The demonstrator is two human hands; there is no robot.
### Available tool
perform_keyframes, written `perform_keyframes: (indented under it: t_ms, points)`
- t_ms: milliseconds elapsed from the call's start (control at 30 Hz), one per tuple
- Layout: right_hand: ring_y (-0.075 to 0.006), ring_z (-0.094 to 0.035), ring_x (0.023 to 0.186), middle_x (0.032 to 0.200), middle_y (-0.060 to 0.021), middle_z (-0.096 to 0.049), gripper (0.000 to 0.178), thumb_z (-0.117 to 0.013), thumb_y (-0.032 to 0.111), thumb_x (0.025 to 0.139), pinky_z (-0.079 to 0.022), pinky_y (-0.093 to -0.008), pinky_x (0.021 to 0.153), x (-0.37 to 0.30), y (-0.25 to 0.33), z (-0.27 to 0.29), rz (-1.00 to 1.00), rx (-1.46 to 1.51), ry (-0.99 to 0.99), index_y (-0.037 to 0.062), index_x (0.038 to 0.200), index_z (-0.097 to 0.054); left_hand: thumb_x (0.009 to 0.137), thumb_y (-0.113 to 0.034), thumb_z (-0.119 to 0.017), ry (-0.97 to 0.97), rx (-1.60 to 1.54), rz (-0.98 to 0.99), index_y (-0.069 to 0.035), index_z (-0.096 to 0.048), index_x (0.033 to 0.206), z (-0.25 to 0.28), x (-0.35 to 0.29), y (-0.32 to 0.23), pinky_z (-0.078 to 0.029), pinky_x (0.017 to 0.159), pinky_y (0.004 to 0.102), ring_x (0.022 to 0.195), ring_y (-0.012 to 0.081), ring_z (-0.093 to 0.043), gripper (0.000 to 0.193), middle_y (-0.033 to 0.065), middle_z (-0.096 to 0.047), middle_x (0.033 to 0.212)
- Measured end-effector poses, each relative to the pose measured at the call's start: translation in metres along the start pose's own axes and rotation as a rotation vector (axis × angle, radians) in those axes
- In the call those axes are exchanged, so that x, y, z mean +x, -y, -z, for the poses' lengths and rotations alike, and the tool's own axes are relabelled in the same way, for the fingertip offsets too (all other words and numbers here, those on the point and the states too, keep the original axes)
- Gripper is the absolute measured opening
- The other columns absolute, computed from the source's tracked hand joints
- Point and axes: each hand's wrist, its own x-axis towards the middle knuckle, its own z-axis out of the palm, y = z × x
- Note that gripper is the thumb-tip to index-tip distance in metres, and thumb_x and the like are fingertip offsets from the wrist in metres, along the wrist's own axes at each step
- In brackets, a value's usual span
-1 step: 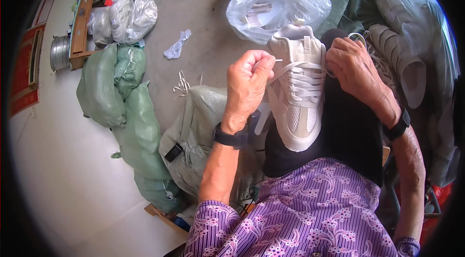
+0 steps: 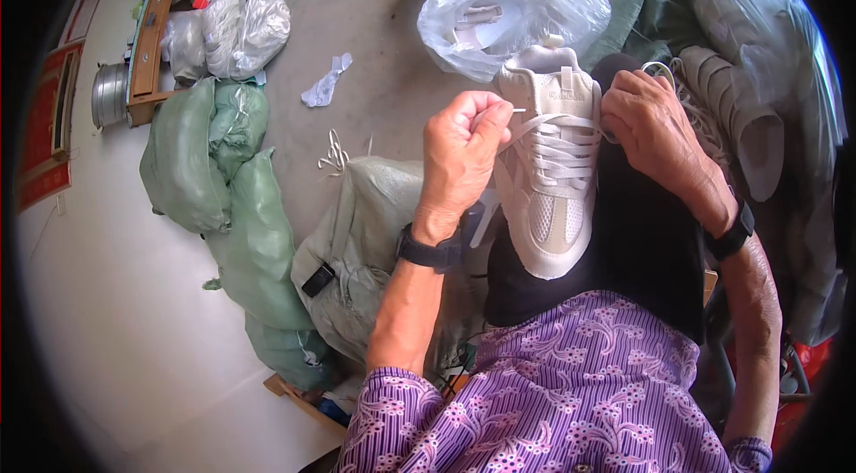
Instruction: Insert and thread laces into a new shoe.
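A white and beige sneaker (image 2: 557, 201) rests on my black-covered lap, toe toward me. White shoelace (image 2: 562, 152) crosses its tongue in several rows up to the upper eyelets. Left of the collar, my left hand (image 2: 464, 139) pinches the end of the lace, and its white tip sticks out past the fingers toward the shoe. My right hand (image 2: 649, 121) is closed against the right side of the collar. A loop of lace shows above its knuckles, though what the fingertips grip is hidden.
A clear plastic bag (image 2: 513, 9) with pale pieces stands beyond the shoe. Green sacks (image 2: 254, 232) line the left, and a pale sack (image 2: 357, 241) sits beside my left forearm. Right of my right hand lie more shoes (image 2: 736, 107) and bunched white laces (image 2: 700, 112).
My left hand has shifted slightly right, bringing the lace tip closer to the sneaker's eyelets. The sneaker and my right hand have hardly moved.
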Motion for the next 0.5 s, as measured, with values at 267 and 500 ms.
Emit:
perform_keyframes:
  t_ms: [267,500]
  points:
    - [-0.0263,-0.052,0.08,0.076,-0.0083,-0.05,0.005,-0.062,0.005,0.074,-0.039,-0.0375,0.072,-0.002,0.002,-0.001,-0.022,-0.016,-0.01,0.0031,0.075,-0.057,0.089,-0.013,-0.063,-0.131,0.236,-0.293,-0.002,-0.061,0.089,-0.019,0.007,0.016,-0.042,0.052,0.0234,0.057,0.006,-0.051,0.012,-0.002,-0.058,0.066]
    - [-0.0283,-0.054,0.083,0.08,-0.0095,-0.052,0.007,-0.063,0.006,0.075,-0.042,-0.0393,0.074,0.001,0.005,0.01,-0.054,-0.034,0.028,0.002,0.078,-0.058,0.089,-0.014,-0.061,-0.125,0.394,-0.431,-0.002,-0.059,0.087,-0.021,0.004,0.011,-0.045,0.056,0.0272,0.059,0.0107,-0.055,0.013,0.0054,-0.059,0.066]
